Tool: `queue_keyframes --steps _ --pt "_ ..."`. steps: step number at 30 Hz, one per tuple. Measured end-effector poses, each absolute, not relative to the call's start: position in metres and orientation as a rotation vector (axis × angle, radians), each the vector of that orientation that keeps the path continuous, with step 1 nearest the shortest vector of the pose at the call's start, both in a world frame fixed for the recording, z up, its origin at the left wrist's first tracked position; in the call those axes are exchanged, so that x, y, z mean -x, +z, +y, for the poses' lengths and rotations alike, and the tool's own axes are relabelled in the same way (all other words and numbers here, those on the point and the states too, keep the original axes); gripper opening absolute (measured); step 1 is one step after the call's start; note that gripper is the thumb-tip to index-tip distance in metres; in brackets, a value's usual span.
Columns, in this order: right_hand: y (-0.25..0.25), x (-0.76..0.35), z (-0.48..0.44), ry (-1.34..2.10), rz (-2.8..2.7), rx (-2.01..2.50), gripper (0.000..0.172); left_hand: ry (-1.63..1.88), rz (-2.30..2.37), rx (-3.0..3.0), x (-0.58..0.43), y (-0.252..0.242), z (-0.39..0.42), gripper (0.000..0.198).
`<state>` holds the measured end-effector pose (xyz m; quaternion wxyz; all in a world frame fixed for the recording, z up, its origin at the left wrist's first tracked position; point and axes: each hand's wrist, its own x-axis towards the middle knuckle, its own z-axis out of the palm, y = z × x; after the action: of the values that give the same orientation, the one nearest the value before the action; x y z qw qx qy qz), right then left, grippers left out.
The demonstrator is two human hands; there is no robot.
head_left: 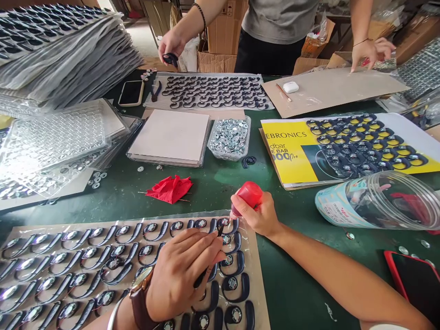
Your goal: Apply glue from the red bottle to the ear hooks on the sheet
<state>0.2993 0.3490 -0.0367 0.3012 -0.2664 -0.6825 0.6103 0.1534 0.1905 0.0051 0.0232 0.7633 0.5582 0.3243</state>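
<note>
My left hand (pixel 185 270), with a watch on its wrist, is closed around dark tweezers (pixel 221 228). Their tips reach a hook-shaped black plastic part (pixel 234 225) in the top right corner of the near sheet. My right hand (pixel 261 215) grips a red squeeze bottle (pixel 252 193), tilted with its lower end over the same part. Rows of these black hooks, most with a round silver speaker disc and thin wires, lie on the brown cardboard sheet (pixel 258 275). My left hand hides some of them.
Beyond lie a red cloth (pixel 170 189), a tub of metal discs (pixel 229 140) and a stack of cards (pixel 170 135). A plastic jar (pixel 374 201) lies to the right, near a red-edged phone (pixel 412 284). Across the table, a co-worker's hand (pixel 172 46) holds a black part.
</note>
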Motion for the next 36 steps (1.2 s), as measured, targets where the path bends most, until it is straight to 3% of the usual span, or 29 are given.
queue_keyframes --steps 9,14,19,36 --pt "-0.028 -0.3 0.348 1.772 -1.671 0.633 0.026 1.152 1.809 -2.017 -0.14 0.0 0.194 0.019" --pt "-0.015 -0.312 0.345 1.926 -1.612 0.687 0.024 1.131 1.712 -2.278 -0.146 0.002 0.174 0.021" --pt "-0.025 -0.322 0.33 1.802 -1.65 0.682 0.017 1.004 1.624 -2.516 -0.159 0.002 0.159 0.022" --pt "-0.038 -0.322 0.319 1.867 -1.81 0.661 0.019 0.818 1.791 -2.776 -0.184 -0.006 0.151 0.023"
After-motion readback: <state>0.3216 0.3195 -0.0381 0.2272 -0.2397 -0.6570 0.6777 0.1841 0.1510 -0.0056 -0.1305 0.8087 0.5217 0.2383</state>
